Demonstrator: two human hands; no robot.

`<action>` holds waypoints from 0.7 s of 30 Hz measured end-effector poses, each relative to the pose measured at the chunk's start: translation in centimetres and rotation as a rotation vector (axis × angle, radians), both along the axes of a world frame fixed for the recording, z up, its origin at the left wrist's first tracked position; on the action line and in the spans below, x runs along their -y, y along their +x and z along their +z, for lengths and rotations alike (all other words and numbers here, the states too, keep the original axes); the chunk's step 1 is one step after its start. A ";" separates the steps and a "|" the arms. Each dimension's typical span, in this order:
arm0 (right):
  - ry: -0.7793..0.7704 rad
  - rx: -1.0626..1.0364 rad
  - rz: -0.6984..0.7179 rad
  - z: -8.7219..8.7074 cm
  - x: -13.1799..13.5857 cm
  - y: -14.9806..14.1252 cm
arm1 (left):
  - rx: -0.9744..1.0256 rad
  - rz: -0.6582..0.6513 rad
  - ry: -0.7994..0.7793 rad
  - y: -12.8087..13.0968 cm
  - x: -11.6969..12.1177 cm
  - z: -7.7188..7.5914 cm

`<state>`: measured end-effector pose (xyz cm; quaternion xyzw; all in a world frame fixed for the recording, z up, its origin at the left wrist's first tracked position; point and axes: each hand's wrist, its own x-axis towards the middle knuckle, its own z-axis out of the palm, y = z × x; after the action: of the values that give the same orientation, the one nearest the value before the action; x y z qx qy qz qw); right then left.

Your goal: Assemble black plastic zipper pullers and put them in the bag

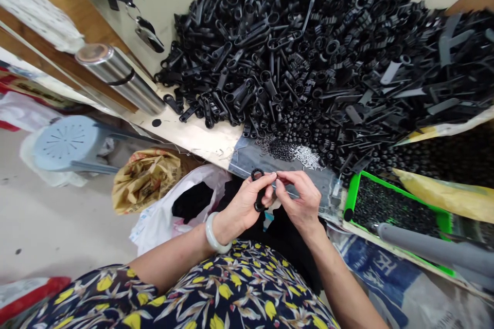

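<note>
My left hand (245, 200) is closed around a black plastic part (259, 204) with a ring-like end that shows above the fingers. My right hand (303, 196) pinches at the left fingertips, close to the part; whatever lies in that pinch is too small to make out. Both hands are held over the near edge of the workbench. Just beyond them is a little heap of silvery pins (306, 157), beside small black pieces (281, 150). Behind these rises a large pile of black plastic parts (270, 41), many with ring ends.
A steel thermos (123, 79) stands at the bench's left side, below hanging keys (148, 33). On the right sits a green tray (351, 198) of small black pieces, with a grey tube (424, 244) across its front. A blue stool (69, 141) and a brown bag (144, 180) are on the left.
</note>
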<state>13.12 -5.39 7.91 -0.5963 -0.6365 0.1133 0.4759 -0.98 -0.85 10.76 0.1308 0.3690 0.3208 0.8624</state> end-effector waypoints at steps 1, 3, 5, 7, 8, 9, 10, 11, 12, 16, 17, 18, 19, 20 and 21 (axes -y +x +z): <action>0.003 0.006 -0.008 -0.1 0.0 0.0 | 0.002 0.005 -0.002 0.1 0.0 0.0; 0.015 0.017 -0.025 -0.3 0.0 -0.1 | 0.008 0.019 -0.006 0.2 0.1 -0.1; 0.040 0.029 -0.040 -0.4 -0.1 -0.2 | 0.017 0.028 -0.010 0.3 0.2 -0.1; 0.076 0.051 -0.049 -0.4 -0.1 -0.2 | 0.027 0.030 -0.010 0.4 0.3 -0.2; 0.091 0.062 -0.050 -0.4 -0.1 -0.2 | 0.031 0.028 -0.010 0.4 0.3 -0.3; 0.101 0.071 -0.047 -0.4 -0.1 -0.1 | 0.032 0.022 -0.012 0.4 0.3 -0.4; 0.106 0.077 -0.044 -0.5 -0.1 -0.1 | 0.031 0.013 -0.015 0.4 0.3 -0.5; 0.101 0.080 -0.040 -0.5 -0.1 0.0 | 0.027 0.001 -0.018 0.4 0.3 -0.5; 0.091 0.080 -0.035 -0.5 -0.1 0.1 | 0.019 -0.012 -0.022 0.3 0.3 -0.5; 0.019 0.043 -0.032 -0.5 0.0 0.6 | -0.019 -0.084 -0.015 -0.2 0.1 -0.2; 0.004 0.019 -0.036 -0.5 0.0 0.8 | -0.020 -0.105 -0.010 -0.3 0.0 -0.1; -0.009 -0.007 -0.039 -0.4 0.0 1.0 | -0.010 -0.127 -0.008 -0.5 0.0 0.0; -0.023 -0.034 -0.039 -0.3 0.1 1.2 | 0.010 -0.151 -0.008 -0.7 -0.1 0.0; -0.038 -0.061 -0.033 -0.2 0.1 1.4 | 0.034 -0.176 -0.008 -1.0 -0.1 0.1; -0.056 -0.083 -0.019 -0.1 0.2 1.6 | 0.053 -0.196 -0.001 -1.2 -0.1 0.0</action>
<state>14.76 -5.64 7.79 -0.6100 -0.6072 0.1512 0.4862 -2.20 -0.76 10.78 0.1571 0.3317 0.2380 0.8992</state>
